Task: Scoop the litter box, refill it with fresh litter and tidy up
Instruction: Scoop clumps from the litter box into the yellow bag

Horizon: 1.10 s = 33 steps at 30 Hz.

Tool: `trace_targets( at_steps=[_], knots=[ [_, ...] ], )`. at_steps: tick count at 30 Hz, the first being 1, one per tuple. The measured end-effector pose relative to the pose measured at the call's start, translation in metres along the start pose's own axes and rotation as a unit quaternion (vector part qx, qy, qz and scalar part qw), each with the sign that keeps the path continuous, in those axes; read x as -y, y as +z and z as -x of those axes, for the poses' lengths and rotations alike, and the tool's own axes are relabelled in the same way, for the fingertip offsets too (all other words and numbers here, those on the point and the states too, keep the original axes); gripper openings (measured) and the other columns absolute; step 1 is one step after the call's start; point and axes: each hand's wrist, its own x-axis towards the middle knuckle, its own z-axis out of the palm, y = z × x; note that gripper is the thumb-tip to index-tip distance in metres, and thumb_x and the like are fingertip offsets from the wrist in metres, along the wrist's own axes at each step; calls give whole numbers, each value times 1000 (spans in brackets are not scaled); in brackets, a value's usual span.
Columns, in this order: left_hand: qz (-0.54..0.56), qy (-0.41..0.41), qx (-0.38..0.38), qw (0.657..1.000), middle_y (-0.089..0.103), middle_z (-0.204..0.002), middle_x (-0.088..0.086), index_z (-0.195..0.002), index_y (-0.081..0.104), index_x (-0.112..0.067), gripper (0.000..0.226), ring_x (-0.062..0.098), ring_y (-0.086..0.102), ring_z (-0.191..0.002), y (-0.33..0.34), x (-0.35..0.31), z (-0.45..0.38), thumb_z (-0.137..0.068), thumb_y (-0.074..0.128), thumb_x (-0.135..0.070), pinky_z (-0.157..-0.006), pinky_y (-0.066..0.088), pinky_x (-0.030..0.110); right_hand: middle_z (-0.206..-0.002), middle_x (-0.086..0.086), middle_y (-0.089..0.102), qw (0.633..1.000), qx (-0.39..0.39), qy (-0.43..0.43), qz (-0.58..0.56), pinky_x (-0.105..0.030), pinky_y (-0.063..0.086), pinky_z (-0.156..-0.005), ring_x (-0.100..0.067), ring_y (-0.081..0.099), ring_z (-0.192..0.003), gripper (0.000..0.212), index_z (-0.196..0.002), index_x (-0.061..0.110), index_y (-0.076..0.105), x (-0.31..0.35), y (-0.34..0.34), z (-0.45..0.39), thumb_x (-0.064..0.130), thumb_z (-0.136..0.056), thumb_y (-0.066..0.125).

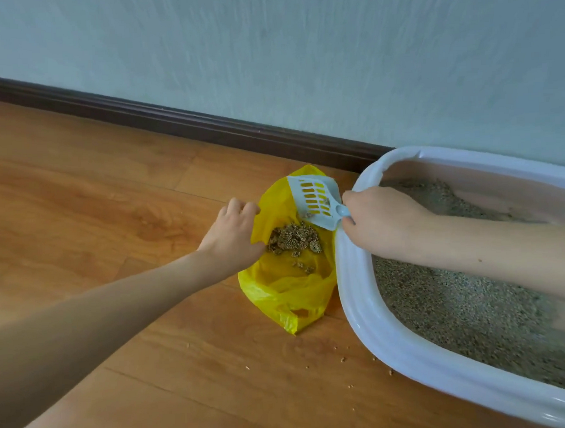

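**Scoop tipped over yellow bag beside litter box**

Head view: A person's right hand [378, 220] grips the handle of a pale blue slotted litter scoop [316, 200], fingers curled round the handle so that only its rounded end shows beside the knuckles. The scoop's long axis runs from the hand at lower right up to the upper left, with the blade's wide edge pointing away toward the baseboard [184, 122]. The slotted blade hangs over the open mouth of a yellow plastic bag [291, 285], and a few bits of litter cling near the handle end of the blade.

The left hand [233, 236] pinches the bag's left edge, fingers curled over the plastic and holding the mouth open. Inside the bag lies a heap of clumped litter [294, 239], brownish and lumpy, with a few smaller pieces just below it. The bag lies on the wooden floor [94, 207], its near end folded flat, its right side just beside the litter box [360, 294].

The litter box is a white tray with a broad rounded rim, standing on the floor against the pale wall [331, 54] at the right of the view. Grey-brown loose litter [469, 312] covers its bottom. The right forearm crosses above the box and the wrist lies over its left rim.

Scattered litter grains [342, 359] dot the floor in front of the box and the bag.
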Motion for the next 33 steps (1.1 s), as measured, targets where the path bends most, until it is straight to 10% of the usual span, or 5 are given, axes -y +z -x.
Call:
trace_targets(
  at_steps=[10,14,21,26,33],
  knots=[
    [58,-10,32,998,37,-126,8,-135,36,-15,58,25,52,-87,2,4,1,-81,58,-11,-69,49,38,-56,-1,28,969,-56,-72,229,-25,20,-39,-14,24,-41,17,-95,11,34,7,9,-1,3,-88,46],
    [65,-8,37,997,37,-124,8,-135,36,-15,59,29,56,-91,1,4,1,-81,57,-5,-74,52,46,-36,1,12,962,-95,-118,228,-6,9,-49,-2,-3,-35,43,-68,4,52,1,7,0,-6,-34,76],
    [69,6,42,997,37,-121,8,-135,35,-15,60,31,56,-97,0,2,2,-80,56,-3,-77,52,48,-39,0,33,954,-62,-128,263,-13,4,-42,-12,31,-26,35,-78,6,51,-2,15,4,0,-50,70],
    [33,34,13,999,37,-126,8,-138,34,-15,58,27,51,-97,-3,-5,4,-85,58,-13,-78,45,33,-65,-7,48,999,-23,-32,-36,-31,26,-44,-22,40,-50,17,-82,7,39,-14,10,9,18,-96,42],
    [38,222,-94,970,54,-110,4,-119,56,-11,32,26,54,-102,-18,-34,11,-87,59,-9,-80,40,29,-49,-1,39,899,12,132,-418,-16,23,-36,-11,29,-34,18,-75,11,50,-37,-10,33,17,-91,54]
  ],
)
